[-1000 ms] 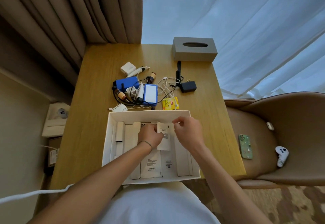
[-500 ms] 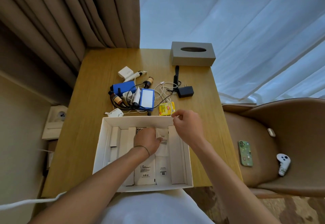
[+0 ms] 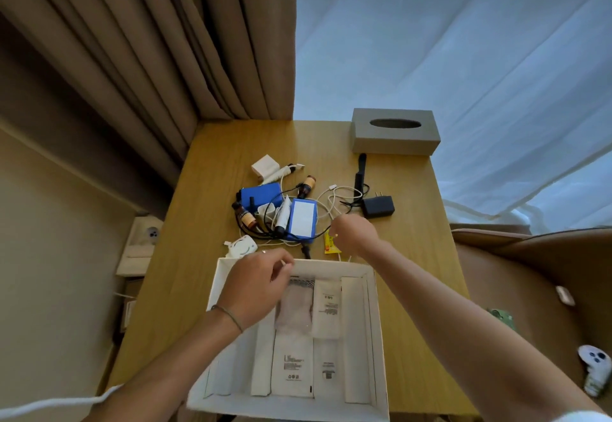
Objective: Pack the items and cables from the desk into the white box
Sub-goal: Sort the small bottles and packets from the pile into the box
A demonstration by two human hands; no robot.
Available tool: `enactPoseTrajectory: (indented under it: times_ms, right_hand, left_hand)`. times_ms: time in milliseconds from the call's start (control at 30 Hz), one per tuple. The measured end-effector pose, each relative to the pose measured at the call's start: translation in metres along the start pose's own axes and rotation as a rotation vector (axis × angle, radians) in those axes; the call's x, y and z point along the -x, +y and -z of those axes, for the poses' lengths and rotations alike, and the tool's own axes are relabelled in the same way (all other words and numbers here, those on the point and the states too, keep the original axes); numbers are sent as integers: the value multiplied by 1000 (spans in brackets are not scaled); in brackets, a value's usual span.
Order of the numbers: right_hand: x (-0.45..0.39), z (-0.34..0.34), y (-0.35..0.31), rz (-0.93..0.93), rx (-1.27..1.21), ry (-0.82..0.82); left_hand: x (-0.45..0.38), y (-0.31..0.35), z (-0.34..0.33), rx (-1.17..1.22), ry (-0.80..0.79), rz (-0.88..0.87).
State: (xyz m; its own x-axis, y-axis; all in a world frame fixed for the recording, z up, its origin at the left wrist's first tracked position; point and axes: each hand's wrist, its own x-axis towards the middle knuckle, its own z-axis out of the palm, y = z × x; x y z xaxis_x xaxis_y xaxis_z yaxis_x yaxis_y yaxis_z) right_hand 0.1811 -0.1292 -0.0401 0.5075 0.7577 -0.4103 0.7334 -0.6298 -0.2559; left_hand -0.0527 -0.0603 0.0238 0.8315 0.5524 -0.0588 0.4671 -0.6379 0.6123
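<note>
At lower centre the white box [image 3: 377, 338] sits on the bench [image 3: 205, 256], the left hand [image 3: 256, 285] loosely curled over its far rim, the right hand [image 3: 356, 234] pinching the yellow packet [image 3: 329, 244] beside the cables [image 3: 334, 201].
</note>
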Motion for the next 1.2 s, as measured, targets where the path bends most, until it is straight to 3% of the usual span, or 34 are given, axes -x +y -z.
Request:
enactPoseTrajectory:
  times_ms: [333, 600, 800, 1033, 1200]
  right_hand:
    - [-34, -21, 0, 130, 334, -55]
    - [-37, -10, -5, 79, 235, 13]
    - [-27, 6, -8, 26, -30, 164]
    - [-17, 34, -30, -137, -962, 255]
    - [-3, 31, -41, -254, -1221, 223]
  left_hand:
    - [-33, -33, 31, 21, 97, 57]
    - [-80, -63, 44, 35, 73, 178]
    - [-122, -78, 41, 2, 15, 243]
    - [-167, -79, 15, -140, -147, 249]
    - [-179, -66, -13, -331, -274, 205]
